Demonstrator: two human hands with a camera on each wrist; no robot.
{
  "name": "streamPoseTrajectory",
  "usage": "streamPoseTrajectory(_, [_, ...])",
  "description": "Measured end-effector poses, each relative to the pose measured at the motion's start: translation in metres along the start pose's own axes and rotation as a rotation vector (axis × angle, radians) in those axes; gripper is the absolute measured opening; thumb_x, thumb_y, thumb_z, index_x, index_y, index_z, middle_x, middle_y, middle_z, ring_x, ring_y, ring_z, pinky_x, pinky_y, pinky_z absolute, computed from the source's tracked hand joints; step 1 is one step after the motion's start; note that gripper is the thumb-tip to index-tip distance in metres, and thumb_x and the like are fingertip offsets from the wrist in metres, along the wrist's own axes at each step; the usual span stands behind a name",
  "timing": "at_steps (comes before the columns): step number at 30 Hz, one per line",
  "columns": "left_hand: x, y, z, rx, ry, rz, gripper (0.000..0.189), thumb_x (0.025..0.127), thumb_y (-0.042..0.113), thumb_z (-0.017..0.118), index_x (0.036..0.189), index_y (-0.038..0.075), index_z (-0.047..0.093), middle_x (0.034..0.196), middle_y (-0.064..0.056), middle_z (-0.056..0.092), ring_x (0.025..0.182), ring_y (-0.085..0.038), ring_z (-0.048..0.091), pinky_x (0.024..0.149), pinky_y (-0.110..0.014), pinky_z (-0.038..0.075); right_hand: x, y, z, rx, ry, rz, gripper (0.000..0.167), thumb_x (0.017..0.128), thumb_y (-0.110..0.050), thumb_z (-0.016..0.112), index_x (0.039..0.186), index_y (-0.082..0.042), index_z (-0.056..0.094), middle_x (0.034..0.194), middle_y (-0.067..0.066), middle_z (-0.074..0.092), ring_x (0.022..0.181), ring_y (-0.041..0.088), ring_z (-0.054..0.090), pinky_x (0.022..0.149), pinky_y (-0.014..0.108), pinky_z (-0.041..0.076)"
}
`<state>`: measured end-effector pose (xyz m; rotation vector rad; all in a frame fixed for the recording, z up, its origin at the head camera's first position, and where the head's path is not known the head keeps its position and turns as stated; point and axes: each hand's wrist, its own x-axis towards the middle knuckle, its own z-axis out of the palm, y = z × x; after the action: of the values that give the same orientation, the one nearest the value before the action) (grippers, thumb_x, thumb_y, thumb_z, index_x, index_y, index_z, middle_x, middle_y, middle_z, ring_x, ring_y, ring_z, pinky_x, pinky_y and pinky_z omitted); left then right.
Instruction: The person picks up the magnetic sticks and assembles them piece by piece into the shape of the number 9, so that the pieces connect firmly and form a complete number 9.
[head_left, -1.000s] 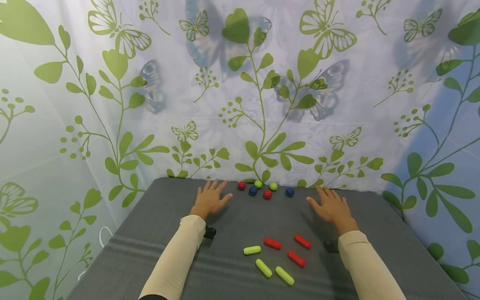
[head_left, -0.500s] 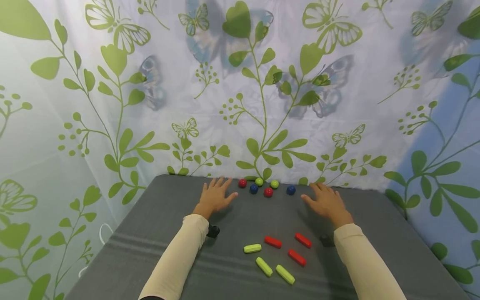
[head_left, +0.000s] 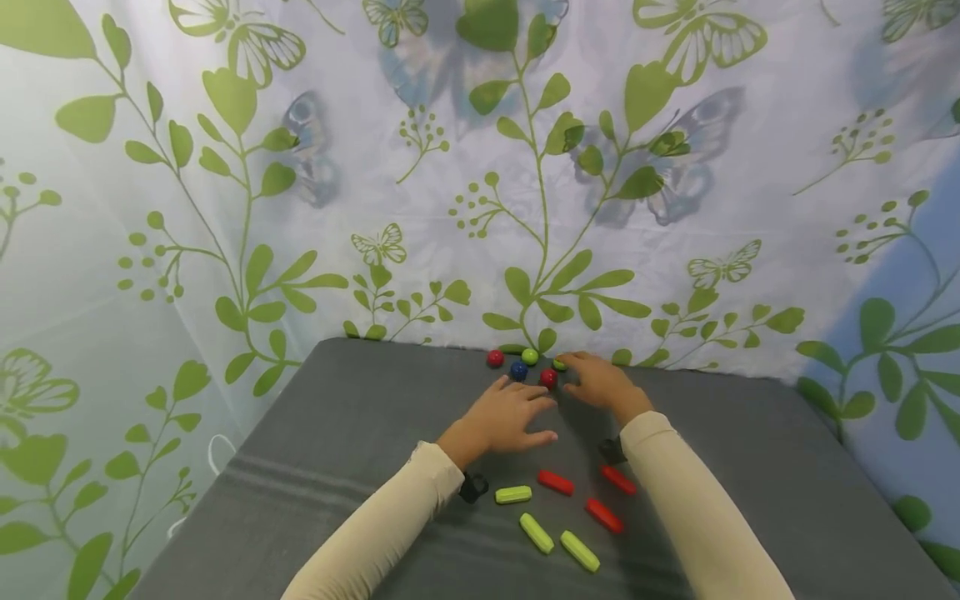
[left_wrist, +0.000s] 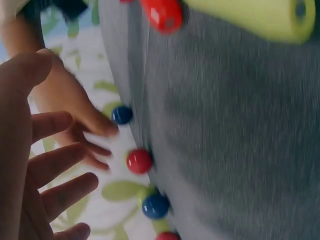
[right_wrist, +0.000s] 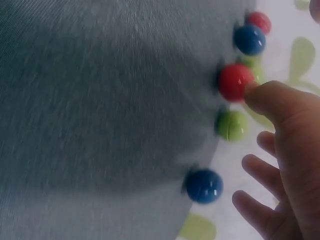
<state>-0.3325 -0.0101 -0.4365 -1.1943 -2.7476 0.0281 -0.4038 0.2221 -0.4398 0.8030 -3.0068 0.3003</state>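
Note:
My left hand point(head_left: 502, 419) is spread with its fingers apart, just in front of the balls, and holds nothing. Over the right end of the ball group hovers my right hand point(head_left: 602, 383), fingers slightly bent, nothing gripped. In the right wrist view its thumb overlaps a red ball point(right_wrist: 236, 82); contact cannot be told. A green ball point(right_wrist: 232, 125) and a blue ball point(right_wrist: 204, 186) lie by its fingers; in the head view the right hand hides that blue one. Farther left are a second blue ball point(head_left: 519, 371), a red one point(head_left: 495, 358) and a green one point(head_left: 529, 357).
Nearer on the grey table point(head_left: 360, 433) lie red sticks point(head_left: 556, 482) and yellow-green sticks point(head_left: 537, 533). A patterned curtain point(head_left: 420, 200) hangs along the table's back edge, right behind the balls. A white cable point(head_left: 217, 450) shows at the left side.
Both hands have moved inward: the left to the right and nearer, the right to the left over the balls. The head view has tilted slightly. Balls and sticks look unmoved.

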Motion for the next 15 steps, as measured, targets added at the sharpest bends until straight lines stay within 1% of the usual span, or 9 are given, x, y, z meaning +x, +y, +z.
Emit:
streamPoseTrajectory(4, [-0.001,0.018,0.001,0.035,-0.045,0.100,0.060,0.099,0.065,0.045,0.145,0.028,0.056,0.149,0.006,0.051,0.132,-0.016,0.051,0.111,-0.047,0.034,0.008,-0.005,0.006,-0.006,-0.022,-0.045,0.057,0.094,-0.016,0.072,0.146,-0.004,0.051,0.143,0.027,0.049,0.123,0.046,0.054,0.095,0.060,0.045])
streamPoseTrajectory(6, [-0.001,0.025,0.002,0.023,-0.067,0.148,0.059,0.098,0.064,0.050,0.142,0.026,0.059,0.143,0.007,0.056,0.126,-0.014,0.055,0.107,-0.042,0.039,0.011,-0.006,0.010,-0.008,-0.025,-0.064,0.056,0.094,-0.014,0.072,0.146,-0.005,0.052,0.141,0.026,0.050,0.122,0.045,0.055,0.094,0.059,0.046])
streamPoseTrajectory(8, [-0.002,0.030,0.005,-0.003,-0.091,0.195,0.056,0.096,0.063,0.056,0.137,0.025,0.063,0.133,0.008,0.062,0.115,-0.010,0.061,0.099,-0.037,0.046,0.014,-0.007,0.013,-0.016,-0.020,-0.078,0.054,0.094,-0.012,0.072,0.144,-0.006,0.054,0.139,0.025,0.051,0.121,0.043,0.056,0.094,0.058,0.046])
streamPoseTrajectory(10, [-0.002,0.034,0.008,-0.025,-0.119,0.232,0.053,0.093,0.061,0.063,0.132,0.025,0.066,0.121,0.011,0.066,0.102,-0.006,0.064,0.087,-0.031,0.050,0.017,-0.007,0.016,-0.026,-0.014,-0.091,0.051,0.093,-0.010,0.072,0.142,-0.006,0.056,0.135,0.023,0.054,0.117,0.041,0.058,0.092,0.057,0.047])
streamPoseTrajectory(12, [-0.002,0.037,0.012,-0.043,-0.144,0.248,0.049,0.089,0.058,0.070,0.125,0.025,0.068,0.110,0.013,0.067,0.089,-0.002,0.063,0.076,-0.026,0.050,0.020,-0.006,0.019,-0.039,-0.011,-0.095,0.049,0.093,-0.008,0.072,0.140,-0.007,0.058,0.128,0.020,0.057,0.112,0.039,0.060,0.089,0.055,0.049])
streamPoseTrajectory(15, [-0.003,0.038,0.019,-0.038,-0.167,0.256,0.036,0.087,0.047,0.077,0.116,0.025,0.071,0.097,0.014,0.064,0.079,-0.001,0.058,0.067,-0.024,0.048,0.023,-0.006,0.024,-0.040,-0.018,-0.083,0.046,0.093,-0.007,0.072,0.137,-0.008,0.060,0.121,0.016,0.058,0.105,0.036,0.062,0.085,0.053,0.051])
